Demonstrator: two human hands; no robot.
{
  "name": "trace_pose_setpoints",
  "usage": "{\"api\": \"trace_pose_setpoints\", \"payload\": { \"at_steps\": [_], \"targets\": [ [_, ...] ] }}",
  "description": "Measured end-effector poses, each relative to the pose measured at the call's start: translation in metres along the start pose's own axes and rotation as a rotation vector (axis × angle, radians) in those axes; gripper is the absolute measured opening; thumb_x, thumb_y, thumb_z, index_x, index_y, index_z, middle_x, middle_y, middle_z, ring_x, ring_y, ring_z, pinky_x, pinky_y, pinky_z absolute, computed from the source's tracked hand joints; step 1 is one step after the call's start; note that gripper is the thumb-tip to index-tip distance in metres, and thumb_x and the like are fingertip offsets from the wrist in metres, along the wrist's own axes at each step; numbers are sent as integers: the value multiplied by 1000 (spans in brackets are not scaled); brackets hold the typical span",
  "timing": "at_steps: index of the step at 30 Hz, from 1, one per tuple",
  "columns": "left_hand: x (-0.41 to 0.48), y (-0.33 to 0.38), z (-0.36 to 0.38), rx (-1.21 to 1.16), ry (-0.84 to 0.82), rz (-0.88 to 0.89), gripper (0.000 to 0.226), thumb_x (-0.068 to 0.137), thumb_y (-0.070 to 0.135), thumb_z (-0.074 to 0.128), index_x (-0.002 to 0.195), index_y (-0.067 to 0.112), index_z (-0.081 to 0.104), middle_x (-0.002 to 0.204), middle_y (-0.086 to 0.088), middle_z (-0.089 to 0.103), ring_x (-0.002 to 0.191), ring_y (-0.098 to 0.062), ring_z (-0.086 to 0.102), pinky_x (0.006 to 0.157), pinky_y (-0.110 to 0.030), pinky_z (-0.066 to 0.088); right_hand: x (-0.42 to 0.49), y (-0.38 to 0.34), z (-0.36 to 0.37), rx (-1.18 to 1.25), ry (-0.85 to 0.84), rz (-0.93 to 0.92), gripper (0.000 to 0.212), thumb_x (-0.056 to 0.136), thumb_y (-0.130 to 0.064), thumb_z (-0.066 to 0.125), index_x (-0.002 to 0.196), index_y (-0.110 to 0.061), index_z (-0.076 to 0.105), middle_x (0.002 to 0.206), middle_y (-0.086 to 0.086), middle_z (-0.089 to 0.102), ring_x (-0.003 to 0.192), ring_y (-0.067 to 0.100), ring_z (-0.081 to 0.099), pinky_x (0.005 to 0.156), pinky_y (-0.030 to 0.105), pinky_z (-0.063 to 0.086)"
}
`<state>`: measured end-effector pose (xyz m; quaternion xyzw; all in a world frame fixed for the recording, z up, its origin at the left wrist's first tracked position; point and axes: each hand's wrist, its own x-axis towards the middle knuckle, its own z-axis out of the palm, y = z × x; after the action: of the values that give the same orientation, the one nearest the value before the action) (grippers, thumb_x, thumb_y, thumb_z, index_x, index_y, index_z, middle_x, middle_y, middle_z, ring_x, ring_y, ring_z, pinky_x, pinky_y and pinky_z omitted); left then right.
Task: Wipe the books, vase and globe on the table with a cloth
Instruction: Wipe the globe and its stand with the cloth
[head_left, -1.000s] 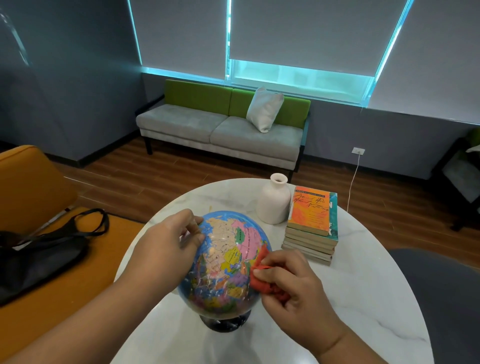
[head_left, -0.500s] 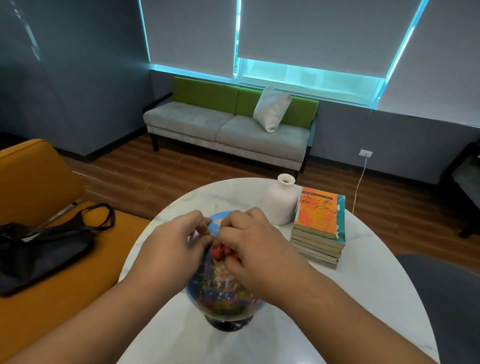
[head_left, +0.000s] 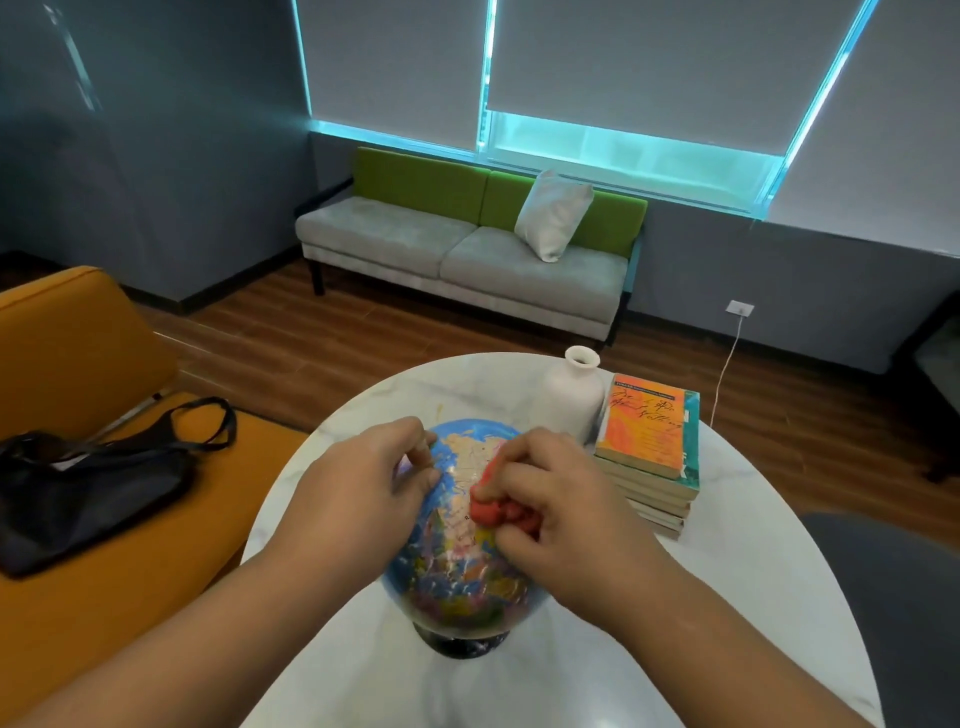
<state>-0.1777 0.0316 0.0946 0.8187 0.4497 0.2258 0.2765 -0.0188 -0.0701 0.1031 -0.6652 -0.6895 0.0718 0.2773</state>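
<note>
The globe (head_left: 457, 566) is standing upright on its dark base (head_left: 460, 642) at the near side of the round white marble desk (head_left: 727, 597). Its map is carrying tiny place names, all too small and blurred to read. The right grip (head_left: 561, 509) is pinching a bunched red cloth (head_left: 498, 512) and pressing it against the globe's upper right, just under the pale landmass at the crown. The left grip (head_left: 358, 493) is cupping the globe's upper left, its bent fingers touching the blue surface.

Behind the globe, the white vase (head_left: 569, 400) is standing upright, just beside the stack of books (head_left: 649, 467) to its right. The top book's orange cover is showing a line of print and a scrawl of handwriting-style lettering, neither legible.

Compared with half a second ago, the right grip is sitting further right and slightly lower, away from the left grip's fingers, so the crown of the globe is showing again. The left grip is keeping its place, and the vase and books are lying as before.

Past the desk, a black bag (head_left: 83, 493) is lying on an orange seat (head_left: 78, 338), and a grey-and-green sofa (head_left: 467, 260) with a white pillow (head_left: 553, 215) is standing under the window.
</note>
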Motion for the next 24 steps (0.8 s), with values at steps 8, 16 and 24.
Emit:
{"api": "trace_pose_setpoints", "payload": {
  "at_steps": [8,16,24],
  "targets": [
    [-5,3,-2,34,10,13,13,89,29,65,82,30,54,112,16,67,99,-14,62,79,-39,56,35,-12,1,-58,-26,4,14,84,-21,63,96,-26,69,105,-12,51,99,10,41,82,22,42],
    [-2,4,1,40,13,-22,15,89,30,65,79,30,53,118,20,64,102,-10,60,82,-36,55,9,53,1,620,209,664,22,86,-9,64,80,-28,73,85,-8,69,84,13,65,71,26,54],
    [-6,3,2,13,26,-10,15,89,27,64,78,29,55,118,19,65,105,-10,61,80,-39,56,30,1,-3,55,-10,95,17,84,-15,63,88,-31,70,99,-15,51,96,3,46,82,15,42]
  ]
}}
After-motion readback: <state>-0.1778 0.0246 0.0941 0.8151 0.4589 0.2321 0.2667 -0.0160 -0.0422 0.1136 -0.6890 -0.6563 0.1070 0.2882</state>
